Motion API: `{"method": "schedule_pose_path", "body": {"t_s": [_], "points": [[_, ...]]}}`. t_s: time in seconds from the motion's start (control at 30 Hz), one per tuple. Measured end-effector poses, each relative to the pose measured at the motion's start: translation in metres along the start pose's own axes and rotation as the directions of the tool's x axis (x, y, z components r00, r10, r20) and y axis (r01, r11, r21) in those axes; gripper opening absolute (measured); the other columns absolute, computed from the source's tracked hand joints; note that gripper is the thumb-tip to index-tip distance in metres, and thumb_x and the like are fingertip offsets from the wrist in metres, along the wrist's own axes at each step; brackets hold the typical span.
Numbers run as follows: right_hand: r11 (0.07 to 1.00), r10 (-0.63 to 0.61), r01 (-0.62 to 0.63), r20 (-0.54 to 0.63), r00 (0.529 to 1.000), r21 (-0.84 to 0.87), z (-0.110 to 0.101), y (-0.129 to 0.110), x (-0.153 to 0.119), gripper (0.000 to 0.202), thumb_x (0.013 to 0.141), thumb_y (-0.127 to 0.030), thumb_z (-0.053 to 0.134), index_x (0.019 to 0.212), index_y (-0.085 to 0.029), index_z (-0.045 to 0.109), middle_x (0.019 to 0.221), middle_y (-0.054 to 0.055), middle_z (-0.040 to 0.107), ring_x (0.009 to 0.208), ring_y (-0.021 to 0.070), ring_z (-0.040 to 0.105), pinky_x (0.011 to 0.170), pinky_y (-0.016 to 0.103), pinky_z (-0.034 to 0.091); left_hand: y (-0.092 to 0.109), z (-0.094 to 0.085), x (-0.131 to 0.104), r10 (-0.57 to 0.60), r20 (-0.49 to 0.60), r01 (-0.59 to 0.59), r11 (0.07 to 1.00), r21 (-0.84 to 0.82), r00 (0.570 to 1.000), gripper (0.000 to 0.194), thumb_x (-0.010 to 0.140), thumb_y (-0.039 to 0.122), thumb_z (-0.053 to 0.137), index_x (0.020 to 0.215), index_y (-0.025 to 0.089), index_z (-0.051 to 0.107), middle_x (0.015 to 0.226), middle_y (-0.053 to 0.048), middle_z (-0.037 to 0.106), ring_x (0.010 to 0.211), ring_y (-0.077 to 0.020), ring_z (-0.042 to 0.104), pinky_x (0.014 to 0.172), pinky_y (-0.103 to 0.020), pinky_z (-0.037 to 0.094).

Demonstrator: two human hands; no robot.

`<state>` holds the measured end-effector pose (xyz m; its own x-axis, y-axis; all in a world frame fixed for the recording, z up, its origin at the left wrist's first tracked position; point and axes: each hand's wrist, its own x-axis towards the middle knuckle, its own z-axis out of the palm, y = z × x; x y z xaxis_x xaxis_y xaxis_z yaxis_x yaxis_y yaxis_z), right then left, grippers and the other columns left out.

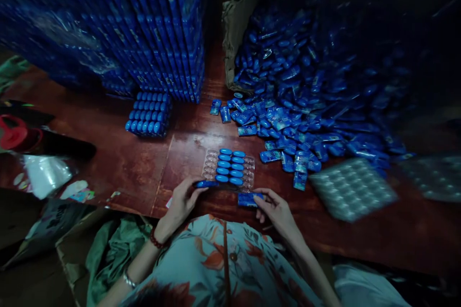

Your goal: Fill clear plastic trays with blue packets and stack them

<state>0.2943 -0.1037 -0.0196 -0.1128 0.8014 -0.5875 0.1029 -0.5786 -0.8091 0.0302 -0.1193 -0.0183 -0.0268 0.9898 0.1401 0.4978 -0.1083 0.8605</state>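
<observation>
In front of me on the table lies a clear plastic tray [248, 180] with oval hollows. Its two middle columns hold blue oval-topped packs [225, 164]; the outer columns are bare. My left hand [185, 197] pinches one blue pack [206, 184] at the tray's near left corner. Between the fingers and thumb of my right hand [275, 208] is another blue pack [248, 199], with its printed side showing, close to the near right corner. Both hands are closed on their packs.
A torn cardboard box [234, 43] spills a heap of blue packs [288, 124] at the right. Stacks of empty trays [353, 189] lie beside it. A filled block of packs [148, 112] stands left, before tall wrapped stacks [144, 33]. A red-lidded bottle [21, 136] lies far left.
</observation>
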Motion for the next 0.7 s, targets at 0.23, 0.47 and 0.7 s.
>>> {"method": "schedule_pose_path", "body": {"t_s": [0.23, 0.47, 0.7], "points": [[0.967, -0.156, 0.155, 0.011, 0.988, -0.204, 0.001, 0.015, -0.011, 0.050, 0.068, -0.044, 0.070, 0.108, -0.018, 0.058, 0.063, -0.002, 0.062, 0.056, 0.0137, 0.061, 0.057, 0.026, 0.052, -0.005, 0.011, 0.004, 0.395, 0.277, -0.469, 0.831, 0.298, 0.876, 0.033, 0.091, 0.011, 0.036, 0.119, 0.018, 0.052, 0.095, -0.009, 0.060, 0.085, -0.0155, 0.058, 0.072, -0.027, 0.051], [0.501, -0.678, 0.542, 0.083, 0.731, -0.675, 0.004, 0.013, -0.008, 0.034, 0.091, -0.043, 0.042, 0.103, -0.019, 0.063, 0.094, 0.008, 0.069, 0.084, 0.0194, 0.066, 0.075, 0.030, 0.053, 0.019, 0.009, 0.020, 0.348, 0.543, -0.600, 0.693, 0.400, 0.764, 0.028, 0.090, 0.010, 0.036, 0.111, 0.014, 0.054, 0.096, -0.012, 0.059, 0.087, -0.0201, 0.055, 0.076, -0.035, 0.051], [0.040, -0.632, 0.511, 0.374, 0.678, -0.858, 0.028, -0.008, 0.007, 0.031, 0.095, -0.032, 0.035, 0.107, -0.015, 0.059, 0.082, 0.008, 0.068, 0.068, 0.0147, 0.064, 0.062, 0.022, 0.048, 0.005, 0.011, 0.019, 0.424, 0.445, -0.588, 0.732, 0.345, 0.788, 0.032, 0.093, 0.013, 0.038, 0.123, 0.018, 0.046, 0.102, -0.011, 0.059, 0.091, -0.0174, 0.057, 0.076, -0.031, 0.052]]}}
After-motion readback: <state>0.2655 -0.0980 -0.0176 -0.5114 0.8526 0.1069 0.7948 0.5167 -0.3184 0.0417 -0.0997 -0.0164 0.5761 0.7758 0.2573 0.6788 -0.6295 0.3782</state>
